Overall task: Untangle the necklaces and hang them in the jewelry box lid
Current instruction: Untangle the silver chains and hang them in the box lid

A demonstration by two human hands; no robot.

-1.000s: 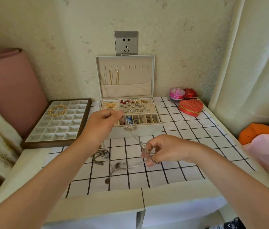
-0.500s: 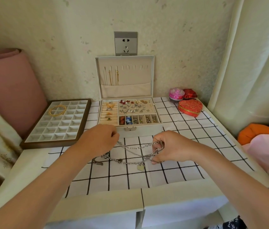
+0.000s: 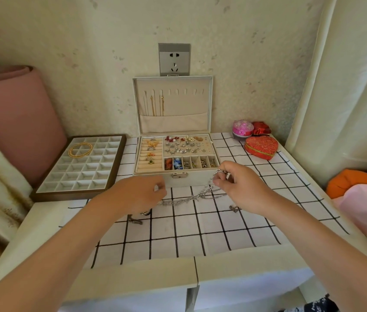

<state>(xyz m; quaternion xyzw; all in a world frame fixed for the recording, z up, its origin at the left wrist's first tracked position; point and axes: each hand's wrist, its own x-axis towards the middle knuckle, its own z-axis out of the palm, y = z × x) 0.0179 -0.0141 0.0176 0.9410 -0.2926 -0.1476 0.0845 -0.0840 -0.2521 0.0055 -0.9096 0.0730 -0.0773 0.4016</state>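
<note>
We hold a silver chain (image 3: 191, 197) between our two hands, low above the checked cloth (image 3: 200, 235) and just in front of the box (image 3: 191, 180). Our right hand (image 3: 243, 188) pinches one end of it between thumb and fingertips and keeps this end a little higher, so the chain runs down and to the left, toward our left hand (image 3: 139, 195). The fingers of the left hand are curled and the chain reaches them. We cannot tell if they really pinch it, because the hand covers that place. Below the left wrist a darker tangle (image 3: 136, 219) lies on the cloth, and one small piece (image 3: 234, 208) lies near the right wrist. We cannot see whether these are joined to the chain.

The lid (image 3: 200, 104) stands open and upright behind the box. Two gold chains (image 3: 162, 106) already hang from its left hooks, and the hooks (image 3: 189, 91) further to the right look free.

We judge the chain to be light, fully limp and a little slippery. Its links can catch on each other, so a hard pull would probably tighten any knot or even open a link. The better place to take hold is near one end, close to the clasp, with the fingertips only. Then the rest hangs free and its own weight helps to straighten it. A firm but small pinch is needed, because such a thin thing can easily slide out.
</note>
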